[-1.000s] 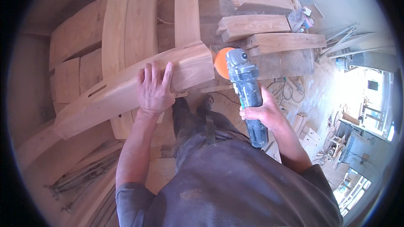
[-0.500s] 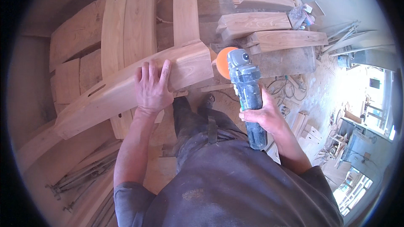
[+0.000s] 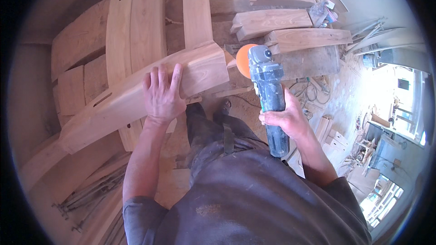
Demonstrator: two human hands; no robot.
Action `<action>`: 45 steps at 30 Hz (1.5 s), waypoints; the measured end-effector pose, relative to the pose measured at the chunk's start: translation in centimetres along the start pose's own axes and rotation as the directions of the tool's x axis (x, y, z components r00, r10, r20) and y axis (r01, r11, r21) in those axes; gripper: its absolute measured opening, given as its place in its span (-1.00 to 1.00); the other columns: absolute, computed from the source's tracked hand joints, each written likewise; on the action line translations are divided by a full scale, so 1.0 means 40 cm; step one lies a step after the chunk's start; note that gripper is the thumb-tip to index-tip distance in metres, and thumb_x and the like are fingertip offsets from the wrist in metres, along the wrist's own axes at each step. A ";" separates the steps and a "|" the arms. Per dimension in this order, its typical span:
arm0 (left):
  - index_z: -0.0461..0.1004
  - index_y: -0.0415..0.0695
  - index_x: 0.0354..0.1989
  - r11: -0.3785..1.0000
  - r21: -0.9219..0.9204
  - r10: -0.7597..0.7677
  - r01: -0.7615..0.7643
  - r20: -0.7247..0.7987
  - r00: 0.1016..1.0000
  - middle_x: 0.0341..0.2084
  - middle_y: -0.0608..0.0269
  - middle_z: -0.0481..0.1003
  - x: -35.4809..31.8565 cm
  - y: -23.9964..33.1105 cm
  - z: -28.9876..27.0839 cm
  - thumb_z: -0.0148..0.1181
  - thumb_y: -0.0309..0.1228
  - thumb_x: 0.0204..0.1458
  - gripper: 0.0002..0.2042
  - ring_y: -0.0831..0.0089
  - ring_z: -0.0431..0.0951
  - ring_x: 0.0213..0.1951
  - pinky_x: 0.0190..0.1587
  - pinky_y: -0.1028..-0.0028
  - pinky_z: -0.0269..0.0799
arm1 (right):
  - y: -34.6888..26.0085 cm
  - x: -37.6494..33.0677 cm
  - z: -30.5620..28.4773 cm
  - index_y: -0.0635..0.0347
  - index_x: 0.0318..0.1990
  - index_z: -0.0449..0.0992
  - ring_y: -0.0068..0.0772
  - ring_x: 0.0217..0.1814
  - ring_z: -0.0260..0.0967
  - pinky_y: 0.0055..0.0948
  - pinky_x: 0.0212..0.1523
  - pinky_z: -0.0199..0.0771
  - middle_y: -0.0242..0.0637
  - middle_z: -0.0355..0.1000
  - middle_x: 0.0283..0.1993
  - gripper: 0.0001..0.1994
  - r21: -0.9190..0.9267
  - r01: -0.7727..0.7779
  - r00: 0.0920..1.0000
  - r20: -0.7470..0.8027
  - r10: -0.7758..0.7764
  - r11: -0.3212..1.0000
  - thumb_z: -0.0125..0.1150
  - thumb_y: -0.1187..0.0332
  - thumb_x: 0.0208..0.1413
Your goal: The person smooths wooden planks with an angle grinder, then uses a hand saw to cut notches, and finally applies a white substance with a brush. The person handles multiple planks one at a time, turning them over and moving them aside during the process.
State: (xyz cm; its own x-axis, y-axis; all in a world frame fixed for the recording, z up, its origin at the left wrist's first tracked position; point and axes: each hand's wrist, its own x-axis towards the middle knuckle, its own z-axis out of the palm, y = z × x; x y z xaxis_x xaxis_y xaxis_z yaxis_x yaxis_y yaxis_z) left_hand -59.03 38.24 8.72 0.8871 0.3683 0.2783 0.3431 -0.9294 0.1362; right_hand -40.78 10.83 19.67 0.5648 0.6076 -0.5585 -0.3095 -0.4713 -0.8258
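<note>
Right hand [image 3: 290,117] is closed around the grinder [image 3: 271,97]; to its left, the left hand [image 3: 162,95] lies open on the beam [image 3: 202,70], fingers extended and slightly spread. The orange disc [image 3: 244,60] stands just beside the beam's right end, contact not determinable. Farther right, 4 blocks [image 3: 274,23] lie beyond.

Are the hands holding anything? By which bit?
The right hand grips the grinder by its long body; the left hand lies on the beam.
</note>
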 end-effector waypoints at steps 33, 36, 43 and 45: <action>0.25 -0.13 0.41 0.989 -0.079 -0.089 0.124 0.351 0.932 0.00 0.03 0.42 0.138 -0.077 -0.034 0.54 -0.32 -0.39 0.00 0.01 0.41 0.11 0.23 0.09 0.28 | 0.085 0.038 -0.006 0.33 0.25 0.33 -0.44 -0.01 0.42 -0.35 0.08 0.44 -0.23 0.48 -0.04 -0.22 -0.053 0.103 0.993 -0.060 -0.106 0.993 0.52 0.38 -0.21; 0.23 -0.13 0.42 0.989 -0.090 -0.070 0.117 0.407 0.911 0.01 0.02 0.42 0.163 -0.091 -0.034 0.55 -0.29 -0.41 0.03 0.00 0.41 0.14 0.27 0.08 0.27 | 0.126 0.092 0.006 0.34 0.29 0.30 -0.43 0.00 0.41 -0.34 0.12 0.43 -0.25 0.49 -0.01 -0.20 -0.038 0.135 0.989 -0.059 -0.137 0.990 0.52 0.39 -0.20; 0.22 -0.13 0.44 0.993 -0.060 -0.071 0.106 0.420 0.905 -0.01 0.04 0.40 0.168 -0.073 -0.042 0.49 -0.31 -0.42 0.04 0.04 0.40 0.14 0.26 0.12 0.26 | 0.181 0.174 0.024 0.34 0.24 0.33 -0.38 0.06 0.40 -0.31 0.19 0.40 -0.23 0.47 0.04 -0.22 0.006 0.216 0.976 -0.003 -0.216 0.976 0.52 0.36 -0.23; 0.22 -0.15 0.43 0.992 -0.063 -0.071 0.108 0.420 0.905 0.00 0.03 0.42 0.168 -0.081 -0.044 0.51 -0.31 -0.42 0.04 0.02 0.40 0.15 0.29 0.09 0.25 | 0.160 0.185 0.042 0.35 0.23 0.33 -0.35 0.07 0.40 -0.29 0.19 0.40 -0.21 0.46 0.04 -0.21 -0.098 0.229 0.973 -0.002 -0.230 0.969 0.53 0.35 -0.25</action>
State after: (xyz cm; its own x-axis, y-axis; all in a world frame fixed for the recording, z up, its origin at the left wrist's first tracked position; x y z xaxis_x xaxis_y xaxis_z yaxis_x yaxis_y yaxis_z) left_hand -54.71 43.76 11.83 0.9077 0.3888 -0.1577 0.4164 -0.8808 0.2253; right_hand -39.85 13.38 10.10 0.6225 0.6985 -0.3531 -0.0958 -0.3798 -0.9201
